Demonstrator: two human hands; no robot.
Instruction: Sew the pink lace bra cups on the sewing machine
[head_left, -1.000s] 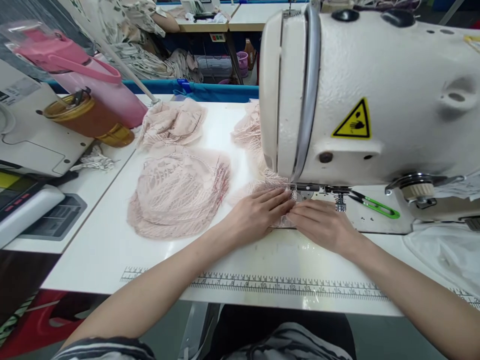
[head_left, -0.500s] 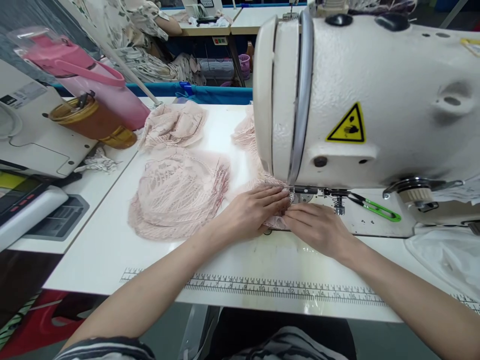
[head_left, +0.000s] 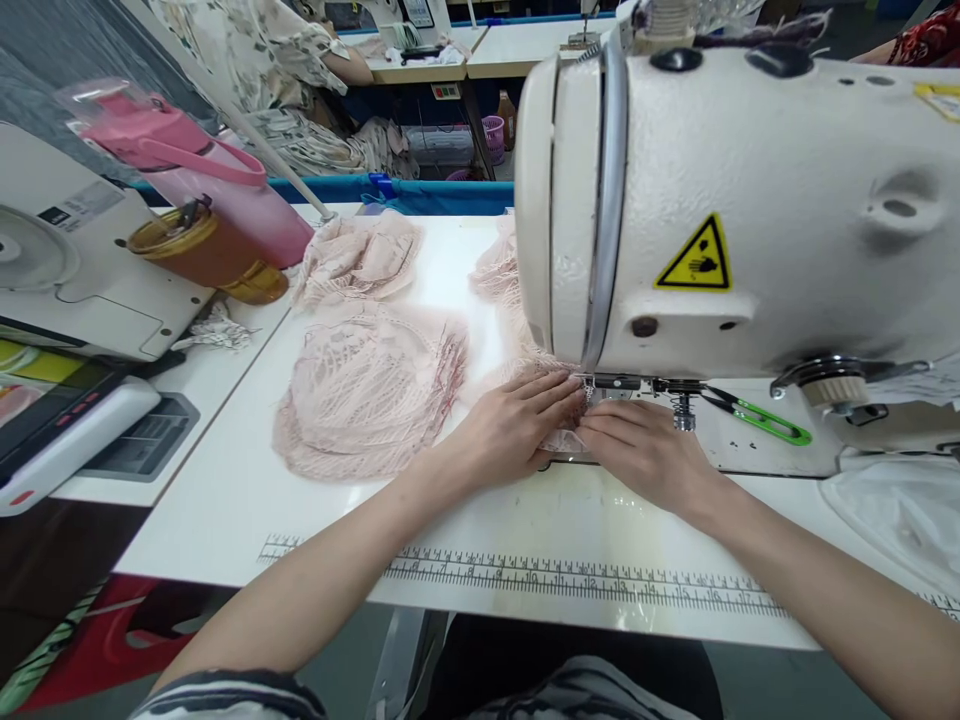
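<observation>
My left hand [head_left: 517, 420] lies flat on pale pink lace fabric [head_left: 564, 440] beside the needle area of a white sewing machine [head_left: 675, 200], its fingers stretched towards the presser foot. Close by on the right, my right hand [head_left: 649, 450] has its fingers pressed together on the near edge of the same lace; the thumb is hidden underneath. More of this lace runs back behind the machine head. To the left rest a flat stack of pink lace pieces [head_left: 367, 390] and a crumpled pink lace pile [head_left: 367, 255].
Green thread snips [head_left: 765, 420] lie on the machine bed at right. A pink bottle [head_left: 217, 190] and a brown cup [head_left: 210, 250] stand at the left beside another machine [head_left: 82, 260]. A printed ruler [head_left: 525, 578] runs along the table's front. Another person's sleeve [head_left: 262, 50] shows behind.
The whole view has shifted slightly right and tilted. Both hands keep nearly the same place by the needle, with the lace barely moved.
</observation>
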